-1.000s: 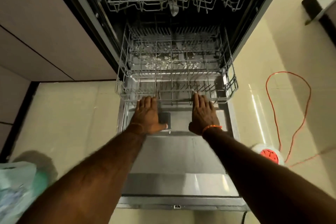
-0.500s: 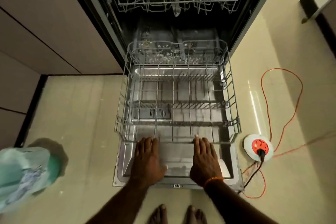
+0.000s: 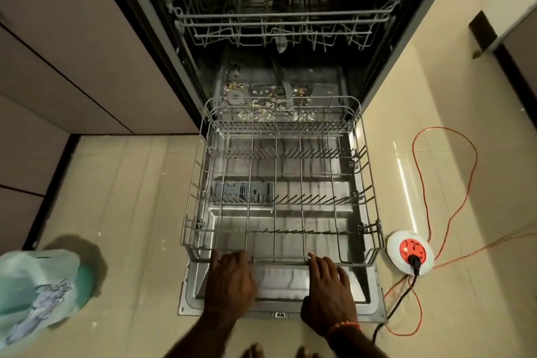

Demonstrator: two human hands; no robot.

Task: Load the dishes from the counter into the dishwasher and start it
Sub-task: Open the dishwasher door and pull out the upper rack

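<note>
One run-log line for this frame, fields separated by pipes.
stage: rack out | lower rack: extended over open door, empty | left hand, right hand: on front rail | upper rack: inside, empty

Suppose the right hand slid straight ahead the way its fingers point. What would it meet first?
The right hand already reaches the lower rack at its front rail. Going on, it would probably meet the nearest row of tines, though depth is unclear.

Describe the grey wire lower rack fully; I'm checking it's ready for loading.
The grey wire lower rack is pulled fully out over the open dishwasher door. It is a coated-wire basket with rows of slanted tines, holding no dishes. The left hand and the right hand grasp its front rail.
</note>
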